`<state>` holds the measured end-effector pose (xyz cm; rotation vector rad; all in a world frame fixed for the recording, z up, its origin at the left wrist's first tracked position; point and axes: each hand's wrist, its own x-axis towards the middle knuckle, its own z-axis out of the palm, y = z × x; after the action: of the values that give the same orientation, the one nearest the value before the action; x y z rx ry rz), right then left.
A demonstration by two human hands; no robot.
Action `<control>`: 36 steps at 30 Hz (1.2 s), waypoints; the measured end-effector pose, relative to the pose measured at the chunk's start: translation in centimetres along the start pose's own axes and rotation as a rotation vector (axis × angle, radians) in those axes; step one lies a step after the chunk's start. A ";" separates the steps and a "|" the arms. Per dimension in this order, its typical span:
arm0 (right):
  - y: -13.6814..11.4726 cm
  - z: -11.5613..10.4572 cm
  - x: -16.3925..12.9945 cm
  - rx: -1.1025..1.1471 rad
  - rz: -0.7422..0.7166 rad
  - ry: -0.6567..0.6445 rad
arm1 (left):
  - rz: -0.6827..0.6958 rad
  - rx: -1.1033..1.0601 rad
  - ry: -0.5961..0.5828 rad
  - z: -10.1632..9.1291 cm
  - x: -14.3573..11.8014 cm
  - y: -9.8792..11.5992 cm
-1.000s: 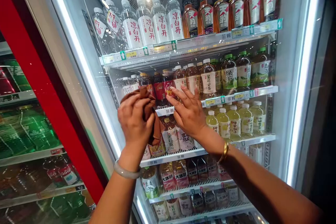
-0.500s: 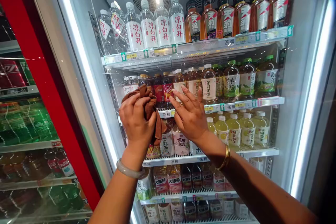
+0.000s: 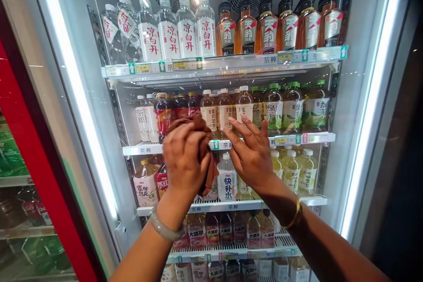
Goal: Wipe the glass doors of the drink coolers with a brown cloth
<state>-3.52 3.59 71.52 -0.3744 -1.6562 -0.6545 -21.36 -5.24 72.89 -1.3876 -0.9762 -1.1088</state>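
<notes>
Brown cloth (image 3: 207,172) is bunched in the left hand (image 3: 185,163), which is clenched around it; one fold shows above the knuckles and the rest hangs below the palm, so its long axis runs roughly vertical. Cloth and left hand sit directly in front of the second-shelf rail (image 3: 145,150), at the level of its front edge. The right hand (image 3: 253,154) is just beside the left, to its right, fingers spread and extended, holding nothing; whether the fingertips touch the tea bottles (image 3: 228,108) ahead of them cannot be determined. The left hand is the nearer of the two to the cloth, since it holds it; the right hand is close but apart from it.

Readable labelling:
- Above both hands, top shelf: clear water bottles (image 3: 187,31) marked 凉白开; amber bottles (image 3: 267,24) marked 天豹.
- Beyond the right fingertips: 茉莉茶 tea bottles; further right, green-capped bottles (image 3: 292,105) marked 绿茶.
- Below, between the hands: white bottle (image 3: 227,176) marked 快补水.
- Below the left wrist: pink bottles (image 3: 197,231) marked 大冰茶.
- Shelf rails carry 茶粹 tags.
</notes>
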 end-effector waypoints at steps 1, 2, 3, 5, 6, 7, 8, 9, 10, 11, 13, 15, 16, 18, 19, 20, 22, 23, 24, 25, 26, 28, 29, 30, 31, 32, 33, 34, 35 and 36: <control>0.3 -0.2 -0.1 0.009 -0.004 0.004 | 0.048 -0.028 -0.040 0.3 0.0 0.7; 0.7 -0.4 -0.2 0.018 -0.006 0.007 | 0.091 -0.053 -0.073 0.6 0.0 1.3; 1.0 -0.6 -0.3 0.024 -0.008 0.006 | 0.112 -0.067 -0.093 0.9 0.0 1.8; 1.6 -1.0 -0.5 0.028 -0.004 0.002 | 0.054 -0.055 -0.067 1.2 0.3 2.4; 1.9 -1.2 -0.6 0.028 0.001 -0.002 | -0.012 -0.035 -0.028 1.3 0.4 2.7; 2.2 -1.3 -0.7 0.028 0.006 -0.002 | -0.082 -0.010 0.017 1.5 0.5 3.0; 2.5 -1.5 -0.8 0.029 0.010 0.004 | -0.137 0.011 0.057 1.7 0.6 3.4; 2.8 -1.6 -0.9 0.032 0.013 0.013 | -0.155 0.019 0.081 2.0 0.5 3.9; 3.0 -1.8 -1.0 0.035 0.015 0.022 | -0.127 0.011 0.082 2.4 0.3 4.6; 3.3 -1.9 -1.2 0.039 0.013 0.026 | -0.063 -0.008 0.060 2.8 -0.1 5.3; 3.8 -2.3 -1.5 0.042 0.005 0.020 | 0.085 -0.054 -0.006 3.5 -0.8 6.4; 4.4 -2.8 -1.9 0.027 0.003 -0.004 | 0.143 -0.074 -0.044 3.8 -1.1 6.8; 4.8 -3.1 -2.0 0.015 0.007 -0.017 | 0.127 -0.069 -0.043 3.9 -1.0 6.6; 5.4 -3.6 -2.4 -0.003 0.020 -0.030 | 0.063 -0.044 -0.004 3.8 -0.2 6.2; 5.6 -3.8 -2.5 -0.007 0.024 -0.030 | 0.024 -0.023 0.024 3.8 0.2 6.1; 5.8 -3.9 -2.6 -0.010 0.024 -0.026 | -0.010 -0.009 0.051 3.9 0.6 6.2; 6.1 -4.0 -2.9 -0.007 0.012 -0.017 | -0.010 -0.027 0.054 4.2 1.0 7.2; 6.3 -4.0 -3.0 -0.001 0.004 -0.014 | 0.022 -0.055 0.028 4.4 0.9 7.9; 6.4 -4.1 -3.2 0.007 0.000 -0.014 | 0.068 -0.089 -0.007 4.6 0.6 8.6; 6.5 -4.2 -3.3 0.014 -0.001 -0.015 | 0.109 -0.114 -0.039 4.8 0.3 9.1; 6.7 -4.3 -3.5 0.015 0.003 -0.021 | 0.137 -0.133 -0.065 4.9 0.0 9.4; 7.0 -4.7 -3.9 0.001 0.018 -0.049 | 0.123 -0.134 -0.075 4.8 -0.3 9.3; 7.2 -4.8 -4.1 -0.009 0.026 -0.060 | 0.088 -0.121 -0.057 4.7 -0.3 9.1; 7.3 -5.0 -4.2 -0.014 0.032 -0.063 | 0.035 -0.100 -0.027 4.6 -0.2 8.8; 7.4 -5.1 -4.3 -0.015 0.035 -0.060 | -0.029 -0.075 0.007 4.5 0.0 8.7; 7.5 -5.2 -4.4 -0.014 0.038 -0.052 | -0.082 -0.057 0.035 4.6 0.1 8.8; 7.6 -5.2 -4.5 -0.012 0.041 -0.037 | -0.104 -0.060 0.044 4.7 0.1 9.1; 7.7 -5.3 -4.6 -0.010 0.045 -0.024 | -0.078 -0.088 0.030 5.0 0.0 9.5; 7.8 -5.3 -4.7 -0.009 0.052 -0.013 | -0.016 -0.128 0.005 5.2 -0.2 10.1; 7.9 -5.4 -4.9 -0.010 0.057 -0.005 | 0.066 -0.170 -0.026 5.5 -0.5 10.6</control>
<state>6.28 7.12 68.84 -0.4292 -1.6420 -0.6194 -10.66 -0.89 69.87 -1.5639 -0.8640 -1.1478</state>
